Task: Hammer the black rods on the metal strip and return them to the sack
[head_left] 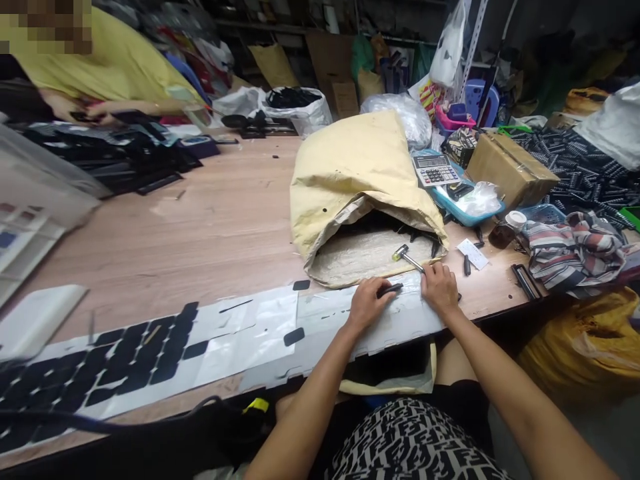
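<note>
My left hand (369, 304) rests at the table's front edge, fingers closed around a small black elongated part (391, 290). My right hand (440, 288) grips a small hammer (412, 260); its yellowish head points away from me, and the handle's end is hidden under my fingers. Both hands lie over a pale sheet (330, 320) along the front edge. Just beyond them lies a large cream sack (355, 153), its mouth facing me, with dark pieces inside. Below the edge, at my lap, another open bag (387, 387) shows.
Flat black pads (150, 343) lie in rows at front left. To the right are a calculator (437, 170), a blue basket (467, 212), a cardboard box (507, 170), a lidded jar (506, 230) and striped cloth (575, 253). Across the table, a person in yellow (115, 67) handles black parts.
</note>
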A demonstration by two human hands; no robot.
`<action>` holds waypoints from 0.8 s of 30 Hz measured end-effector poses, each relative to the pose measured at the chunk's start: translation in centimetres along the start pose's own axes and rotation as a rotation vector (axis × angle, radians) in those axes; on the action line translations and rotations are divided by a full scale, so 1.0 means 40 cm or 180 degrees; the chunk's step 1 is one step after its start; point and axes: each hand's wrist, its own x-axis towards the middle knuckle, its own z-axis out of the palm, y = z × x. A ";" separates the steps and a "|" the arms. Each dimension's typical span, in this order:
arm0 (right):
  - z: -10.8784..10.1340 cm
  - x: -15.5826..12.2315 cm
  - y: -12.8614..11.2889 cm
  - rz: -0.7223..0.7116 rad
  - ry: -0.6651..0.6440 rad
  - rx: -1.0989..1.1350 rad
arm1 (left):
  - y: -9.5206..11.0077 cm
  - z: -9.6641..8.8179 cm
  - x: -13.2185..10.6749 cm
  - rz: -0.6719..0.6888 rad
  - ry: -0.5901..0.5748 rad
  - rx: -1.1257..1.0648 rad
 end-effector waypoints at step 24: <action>-0.127 -0.225 -0.019 0.0305 -0.0190 0.2539 | -0.013 0.036 0.010 -0.0194 -0.0041 -0.0102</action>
